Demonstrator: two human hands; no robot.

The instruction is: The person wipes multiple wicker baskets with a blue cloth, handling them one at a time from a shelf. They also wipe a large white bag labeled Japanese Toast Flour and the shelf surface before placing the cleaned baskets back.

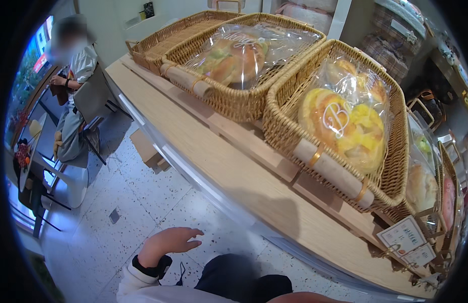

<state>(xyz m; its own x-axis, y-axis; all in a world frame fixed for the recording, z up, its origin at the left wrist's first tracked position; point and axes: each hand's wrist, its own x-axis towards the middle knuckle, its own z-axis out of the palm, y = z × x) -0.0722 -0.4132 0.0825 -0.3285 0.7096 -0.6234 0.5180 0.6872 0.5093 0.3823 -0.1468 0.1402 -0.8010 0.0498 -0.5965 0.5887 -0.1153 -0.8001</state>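
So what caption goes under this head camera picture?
A left hand hovers over the floor beside a wooden counter with baskets of wrapped bread.

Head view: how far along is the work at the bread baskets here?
Already done, it seems: two wicker baskets on the wooden counter hold bagged buns. In hand: nothing; the left hand hangs open and empty below the counter's edge, and the right hand is barely in view. Left: the rear basket looks empty.

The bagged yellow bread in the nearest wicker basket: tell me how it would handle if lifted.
The bagged yellow bread probably feels light for its bulk, since it looks puffy. Its glossy clear wrap likely crinkles and slips under fingers. It seems soft, so a hard squeeze could dent it. The left hand hovers empty, well away.
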